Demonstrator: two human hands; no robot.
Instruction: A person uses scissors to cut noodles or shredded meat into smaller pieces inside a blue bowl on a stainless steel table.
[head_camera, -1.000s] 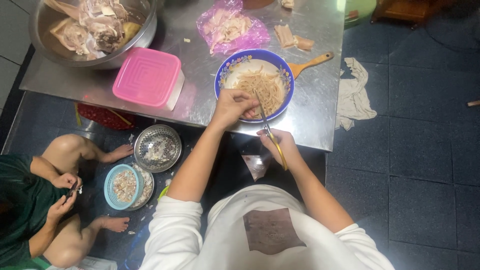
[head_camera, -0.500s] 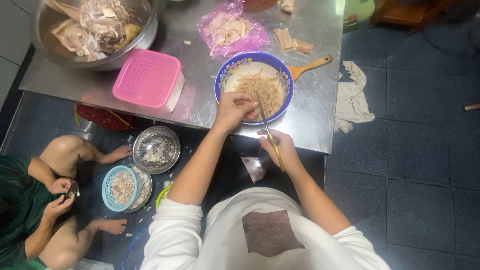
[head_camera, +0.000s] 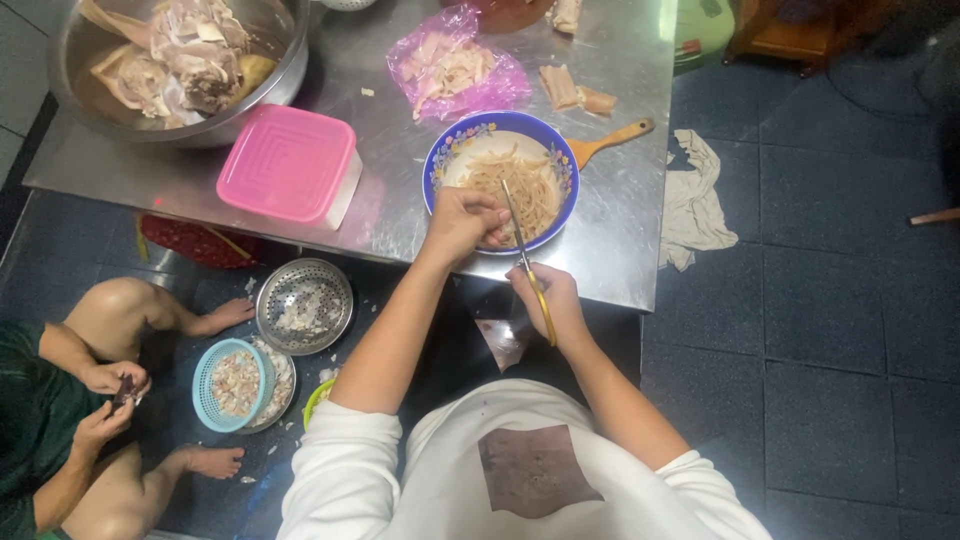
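The blue bowl (head_camera: 500, 180) of pale strips stands on the steel table (head_camera: 620, 250), near its front edge. The left hand (head_camera: 462, 222) has its fingers pinched on strips at the bowl's near rim. Just beside them, the right hand (head_camera: 548, 300) has its fingers closed on yellow-handled scissors (head_camera: 526, 262), blades pointing into the bowl. A pink lidded box (head_camera: 288, 165) stands further left.
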